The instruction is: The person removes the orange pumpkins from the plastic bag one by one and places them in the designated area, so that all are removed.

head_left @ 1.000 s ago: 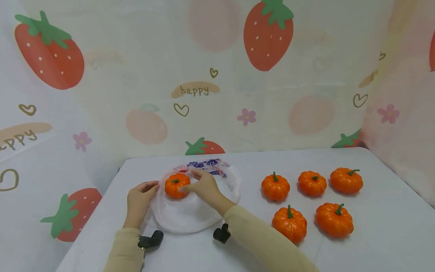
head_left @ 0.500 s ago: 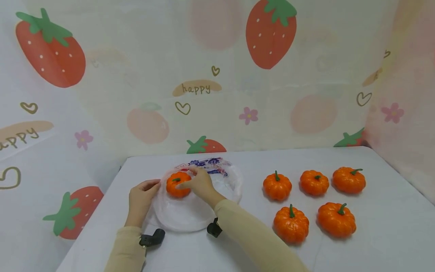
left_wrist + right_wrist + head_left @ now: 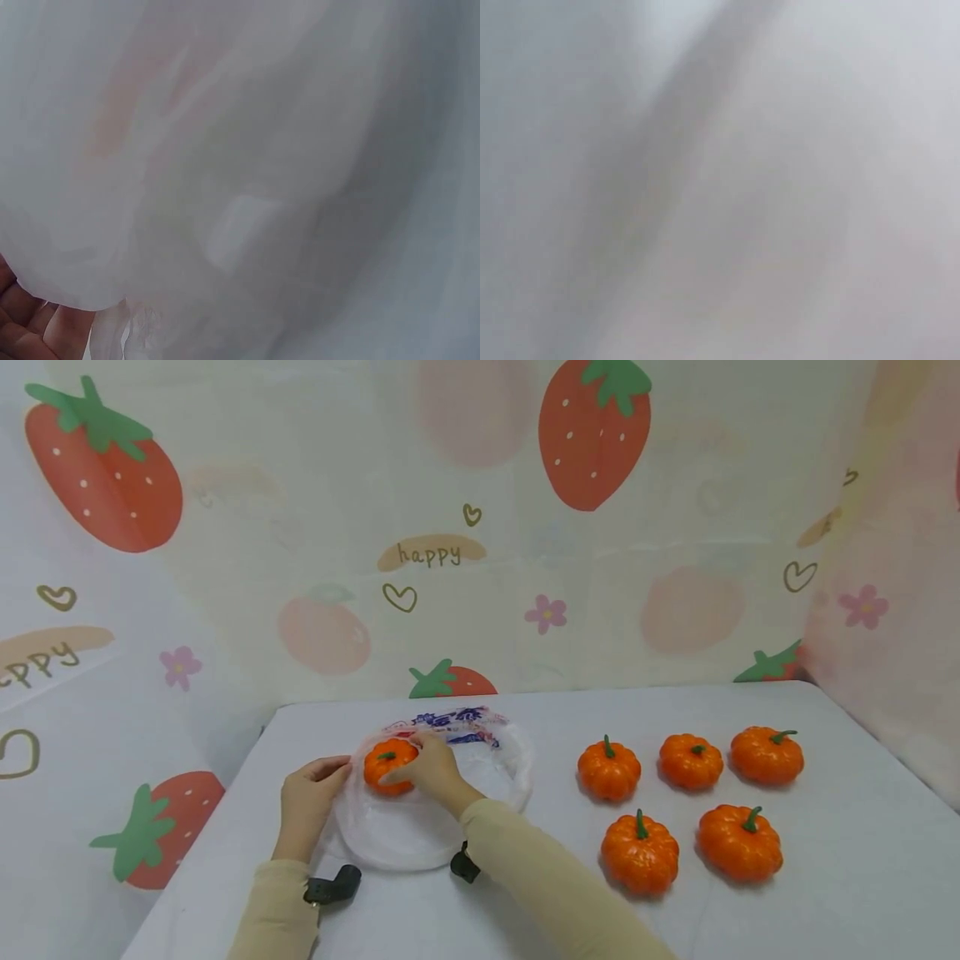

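Note:
A thin white plastic bag (image 3: 405,847) with blue and red print lies with its mouth spread wide on the table's left half. Inside its left part is a small orange pumpkin (image 3: 386,757) with a green stem. My right hand (image 3: 438,770) reaches over the bag and grips this pumpkin, thumb on its near side and fingers on its far side. At the bag's left rim, my left hand (image 3: 309,793) pinches the plastic between thumb and fingers. White plastic (image 3: 225,150) fills most of the left wrist view, with curled fingers (image 3: 30,322) at the lower left corner. The right wrist view is blurred.
On the right half of the white table (image 3: 840,860) sit several more orange pumpkins, among them a front one (image 3: 640,857) and a far right one (image 3: 767,757). A strawberry-patterned cloth (image 3: 585,568) hangs behind the table and along both sides.
My right hand and forearm have shifted slightly left, staying on the pumpkin in the bag. The left hand keeps its place at the rim. The other pumpkins have not moved.

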`<state>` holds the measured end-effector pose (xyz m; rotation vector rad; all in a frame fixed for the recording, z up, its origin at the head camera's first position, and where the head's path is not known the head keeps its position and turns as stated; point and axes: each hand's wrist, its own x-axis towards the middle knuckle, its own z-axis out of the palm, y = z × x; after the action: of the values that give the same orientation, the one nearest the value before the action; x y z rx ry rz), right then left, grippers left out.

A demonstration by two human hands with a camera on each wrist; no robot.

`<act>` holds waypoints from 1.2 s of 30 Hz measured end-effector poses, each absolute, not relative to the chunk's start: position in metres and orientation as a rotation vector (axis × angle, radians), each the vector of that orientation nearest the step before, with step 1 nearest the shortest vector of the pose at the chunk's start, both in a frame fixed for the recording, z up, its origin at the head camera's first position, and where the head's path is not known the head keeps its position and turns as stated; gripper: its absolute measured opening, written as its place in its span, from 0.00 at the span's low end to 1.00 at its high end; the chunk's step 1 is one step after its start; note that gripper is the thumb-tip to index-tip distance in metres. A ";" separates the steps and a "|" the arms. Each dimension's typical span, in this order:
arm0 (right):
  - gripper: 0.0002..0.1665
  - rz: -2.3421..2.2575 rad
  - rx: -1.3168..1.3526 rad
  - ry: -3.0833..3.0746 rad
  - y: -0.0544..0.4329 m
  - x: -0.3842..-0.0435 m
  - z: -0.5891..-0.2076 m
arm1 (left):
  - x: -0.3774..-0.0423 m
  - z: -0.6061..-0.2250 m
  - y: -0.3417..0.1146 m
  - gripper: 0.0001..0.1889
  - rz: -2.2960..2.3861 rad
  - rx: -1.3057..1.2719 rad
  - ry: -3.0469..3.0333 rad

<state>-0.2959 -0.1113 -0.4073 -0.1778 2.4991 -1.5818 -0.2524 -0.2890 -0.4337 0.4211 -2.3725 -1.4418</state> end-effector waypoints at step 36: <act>0.41 -1.614 -0.288 2.476 -0.070 -0.293 -0.380 | -0.250 -0.433 -0.290 0.14 -1.391 0.437 -2.402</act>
<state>-0.2927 -0.0701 -0.3798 -0.2879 2.4763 -1.6136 -0.2498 -0.2898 -0.4330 0.4374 -2.4024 -1.3909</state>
